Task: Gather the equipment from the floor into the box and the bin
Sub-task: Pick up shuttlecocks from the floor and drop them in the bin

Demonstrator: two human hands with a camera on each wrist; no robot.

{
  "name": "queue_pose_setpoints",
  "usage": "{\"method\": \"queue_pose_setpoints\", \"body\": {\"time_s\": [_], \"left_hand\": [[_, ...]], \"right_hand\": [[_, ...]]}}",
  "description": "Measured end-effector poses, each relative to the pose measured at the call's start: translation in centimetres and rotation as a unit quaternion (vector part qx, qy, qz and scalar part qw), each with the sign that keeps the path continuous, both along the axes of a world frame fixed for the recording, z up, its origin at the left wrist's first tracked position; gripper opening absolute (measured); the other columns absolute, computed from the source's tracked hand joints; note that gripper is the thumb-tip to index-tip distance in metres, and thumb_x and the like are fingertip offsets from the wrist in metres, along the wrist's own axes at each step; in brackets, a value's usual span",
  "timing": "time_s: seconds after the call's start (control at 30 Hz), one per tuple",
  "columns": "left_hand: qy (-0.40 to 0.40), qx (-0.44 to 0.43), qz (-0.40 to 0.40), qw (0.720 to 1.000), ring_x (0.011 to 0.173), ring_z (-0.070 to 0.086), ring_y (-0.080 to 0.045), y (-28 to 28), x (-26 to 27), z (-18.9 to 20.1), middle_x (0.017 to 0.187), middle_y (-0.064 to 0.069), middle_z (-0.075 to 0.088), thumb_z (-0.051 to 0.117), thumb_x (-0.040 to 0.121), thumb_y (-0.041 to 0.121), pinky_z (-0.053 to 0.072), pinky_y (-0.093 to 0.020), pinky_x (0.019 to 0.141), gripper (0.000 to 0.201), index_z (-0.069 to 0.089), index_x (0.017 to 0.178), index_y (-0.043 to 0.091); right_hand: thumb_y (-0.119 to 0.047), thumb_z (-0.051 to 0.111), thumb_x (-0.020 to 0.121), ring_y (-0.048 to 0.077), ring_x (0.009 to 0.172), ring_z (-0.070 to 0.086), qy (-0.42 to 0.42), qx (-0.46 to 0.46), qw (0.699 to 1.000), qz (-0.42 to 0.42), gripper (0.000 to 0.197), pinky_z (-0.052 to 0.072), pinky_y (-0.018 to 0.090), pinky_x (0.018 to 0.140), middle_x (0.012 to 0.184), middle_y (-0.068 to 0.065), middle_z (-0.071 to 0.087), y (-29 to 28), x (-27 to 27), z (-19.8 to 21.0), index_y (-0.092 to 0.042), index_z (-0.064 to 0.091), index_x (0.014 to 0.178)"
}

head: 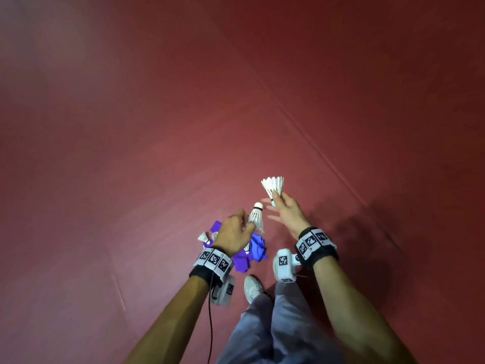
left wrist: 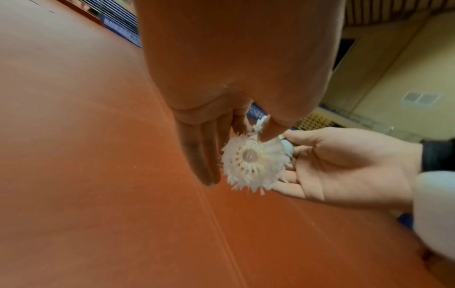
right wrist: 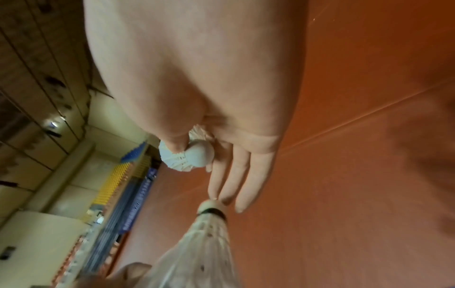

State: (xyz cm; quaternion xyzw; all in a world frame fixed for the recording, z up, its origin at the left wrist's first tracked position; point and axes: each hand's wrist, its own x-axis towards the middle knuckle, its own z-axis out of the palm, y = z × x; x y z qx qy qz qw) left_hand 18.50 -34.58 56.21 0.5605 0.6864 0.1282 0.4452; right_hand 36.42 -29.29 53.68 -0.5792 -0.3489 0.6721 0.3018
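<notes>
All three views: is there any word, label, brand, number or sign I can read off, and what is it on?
No legible text in any view.
Blue banners along the far wall: white lettering, too blurred to read.
Blue boards at the floor edge in the right wrist view: lettering blurred, unreadable.
Wristbands on both wrists: black-and-white square marker patterns only, no words or numbers.
Shuttlecocks: a dark band near the cork, no readable brand.

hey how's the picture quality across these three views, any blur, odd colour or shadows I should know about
Head view: sharp in the middle, dark at the corners, with soft shadows on the red floor beside the right hand. Left wrist view: floor looks orange, the left hand is close and soft, and its shuttlecock has smeared feather tips. Right wrist view: blurriest, with a streaked background and a hazy near shuttlecock.
</notes>
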Motion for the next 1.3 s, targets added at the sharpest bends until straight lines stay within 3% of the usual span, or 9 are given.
{"method": "queue_pose_setpoints", "body": {"time_s": [0.2,0.33,0.53,0.67,0.73,0.83,0.93,1.03,1.3], "left_hand": [[-0.114,0.037,0.122,0.985,0.061,0.061,-0.020,-1.8,1.3,8.6,0.072,-0.010,0.064,0.054,0.095,0.015,0.056,-0.035,0.062,0.014,0.050,0.084,0.007],[-0.170,0.050,0.199,0.964,0.052,0.057,0.002,-3.3,1.5,12.3,0.070,-0.003,0.052,0.048,0.100,-0.004,0.050,-0.017,0.051,0.013,0.051,0.090,0.004],[-0.217,0.103,0.321,0.916,0.067,0.057,-0.019,-5.9,-0.2,16.0,0.081,-0.005,0.055,0.046,0.102,0.001,0.056,-0.031,0.060,0.014,0.050,0.097,0.012],[-0.253,0.117,0.442,0.853,0.094,0.070,-0.041,-9.3,-1.2,17.3,0.107,-0.018,0.070,0.057,0.099,0.047,0.058,-0.052,0.084,0.024,0.062,0.098,0.024],[-0.278,0.112,0.501,0.812,0.097,0.072,-0.038,-11.7,-1.4,17.8,0.107,-0.015,0.073,0.065,0.093,0.059,0.056,-0.051,0.088,0.041,0.063,0.104,0.020],[-0.276,0.122,0.560,0.772,0.093,0.070,-0.018,-16.2,-1.4,18.3,0.106,-0.006,0.071,0.082,0.083,0.048,0.054,-0.036,0.084,0.050,0.062,0.112,0.011],[-0.271,0.141,0.618,0.725,0.092,0.071,-0.019,-22.5,-2.0,18.0,0.103,-0.007,0.071,0.087,0.078,0.033,0.057,-0.036,0.088,0.047,0.064,0.113,0.010],[-0.215,0.169,0.689,0.671,0.093,0.071,-0.011,-30.7,-2.6,18.4,0.109,-0.003,0.073,0.082,0.088,0.020,0.054,-0.017,0.077,0.039,0.065,0.122,0.011],[-0.109,0.261,0.856,0.433,0.107,0.074,-0.028,-58.8,1.7,19.2,0.109,-0.009,0.078,0.078,0.089,0.013,0.057,-0.036,0.095,0.037,0.068,0.125,0.011]], "right_hand": [[-0.034,0.045,0.110,0.026,0.106,0.074,0.063,0.059,0.995,-0.054,0.034,0.061,0.036,0.091,0.116,0.015,0.074,-2.1,-0.1,9.1,-0.004,0.050,0.126],[-0.036,0.044,0.110,0.017,0.112,0.071,0.025,0.094,0.994,-0.044,0.033,0.059,0.040,0.095,0.118,0.007,0.074,-3.3,-0.2,12.0,-0.008,0.054,0.125],[-0.034,0.045,0.110,0.021,0.108,0.073,0.081,0.114,0.985,0.103,0.023,0.060,0.037,0.093,0.111,0.010,0.078,-2.2,-3.1,16.9,-0.013,0.054,0.115],[-0.031,0.045,0.110,0.024,0.100,0.076,0.105,0.117,0.968,0.194,0.018,0.061,0.034,0.088,0.107,0.014,0.077,-3.0,-5.9,19.0,-0.015,0.053,0.110],[-0.029,0.046,0.110,0.022,0.093,0.077,0.113,0.104,0.953,0.263,0.015,0.062,0.031,0.082,0.104,0.016,0.077,-4.4,-7.7,19.6,-0.016,0.054,0.111],[-0.029,0.048,0.109,0.020,0.084,0.077,0.105,0.096,0.919,0.369,0.014,0.063,0.031,0.078,0.101,0.016,0.077,-7.4,-10.5,20.0,-0.018,0.055,0.115],[-0.030,0.054,0.107,0.022,0.086,0.076,0.088,0.112,0.883,0.446,0.016,0.061,0.026,0.074,0.101,0.015,0.077,-11.8,-13.7,20.1,-0.016,0.057,0.115],[-0.022,0.061,0.104,0.024,0.090,0.070,0.095,0.130,0.849,0.503,0.024,0.059,0.028,0.075,0.101,0.012,0.075,-17.8,-17.4,20.6,-0.006,0.058,0.121],[-0.007,0.075,0.092,0.032,0.081,0.074,0.162,0.088,0.684,0.706,0.044,0.061,0.037,0.075,0.111,0.025,0.074,-43.1,-23.0,23.9,-0.002,0.047,0.126]]}}
